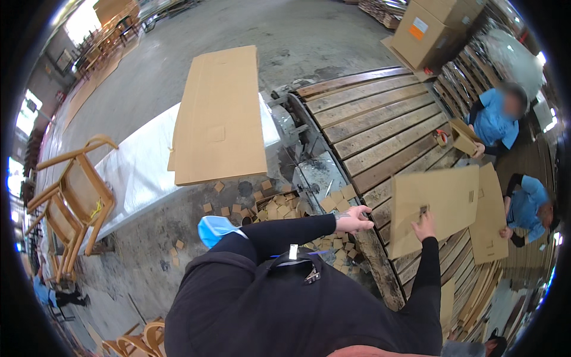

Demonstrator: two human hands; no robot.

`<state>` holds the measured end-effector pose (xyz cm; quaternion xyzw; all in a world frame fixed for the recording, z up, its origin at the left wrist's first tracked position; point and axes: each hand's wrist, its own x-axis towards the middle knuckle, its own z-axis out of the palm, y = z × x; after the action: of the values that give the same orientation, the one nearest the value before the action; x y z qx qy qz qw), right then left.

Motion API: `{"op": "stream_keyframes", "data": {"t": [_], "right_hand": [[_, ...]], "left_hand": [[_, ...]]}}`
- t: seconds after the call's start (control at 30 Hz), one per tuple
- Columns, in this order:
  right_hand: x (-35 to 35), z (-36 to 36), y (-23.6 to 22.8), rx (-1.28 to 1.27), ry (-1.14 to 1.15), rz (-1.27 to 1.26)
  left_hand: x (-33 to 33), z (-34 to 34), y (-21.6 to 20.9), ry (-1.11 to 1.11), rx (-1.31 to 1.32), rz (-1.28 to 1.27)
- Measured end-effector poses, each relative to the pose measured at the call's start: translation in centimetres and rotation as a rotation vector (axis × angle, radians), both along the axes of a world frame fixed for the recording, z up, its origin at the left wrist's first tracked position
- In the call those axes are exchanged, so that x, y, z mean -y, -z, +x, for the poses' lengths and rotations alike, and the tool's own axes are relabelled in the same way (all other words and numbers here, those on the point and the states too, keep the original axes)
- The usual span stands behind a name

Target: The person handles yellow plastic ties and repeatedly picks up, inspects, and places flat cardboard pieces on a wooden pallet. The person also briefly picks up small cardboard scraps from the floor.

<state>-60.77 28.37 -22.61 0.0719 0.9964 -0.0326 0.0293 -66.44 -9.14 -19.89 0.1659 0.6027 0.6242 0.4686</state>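
The person is wearing a black long-sleeved top that is covering both arms down to the wrists. A light blue face mask is hanging below the chin, at the top of the chest. A small white tag and a metal clip are hanging on the front of the top, with a thin blue line running beside them. The left hand (355, 220) is showing dark tattoo markings at the wrist, just past the cuff. The right hand (424, 226) is bare, with the black sleeve ending at its wrist.
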Motion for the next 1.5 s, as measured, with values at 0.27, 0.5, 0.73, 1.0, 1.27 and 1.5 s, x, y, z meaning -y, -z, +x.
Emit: {"op": "stream_keyframes", "data": {"t": [0.27,0.5,0.73,1.0,1.27,1.5], "right_hand": [[19.3,-3.7,7.9,0.113,0.214,-0.842],[50.5,-20.0,6.6,-0.016,-0.017,-1.082],[57.3,-23.1,3.3,0.199,0.188,-0.969],[57.4,-22.4,2.2,0.152,0.125,-1.246],[54.0,-22.4,-2.5,0.184,0.355,-1.589],[41.0,-12.1,-2.9,0.675,0.248,-2.115]], "left_hand": [[31.0,-4.8,1.8,-1.178,-0.605,-0.732],[49.9,-5.9,1.8,-1.193,-0.445,-1.261],[50.8,-8.3,3.1,-1.327,-0.217,-1.259],[53.9,-9.2,1.9,-1.349,-0.28,-1.127],[50.7,-8.2,-2.6,-1.525,-0.494,-1.059],[41.5,-8.3,-7.4,-1.197,-0.783,-0.662]]}}
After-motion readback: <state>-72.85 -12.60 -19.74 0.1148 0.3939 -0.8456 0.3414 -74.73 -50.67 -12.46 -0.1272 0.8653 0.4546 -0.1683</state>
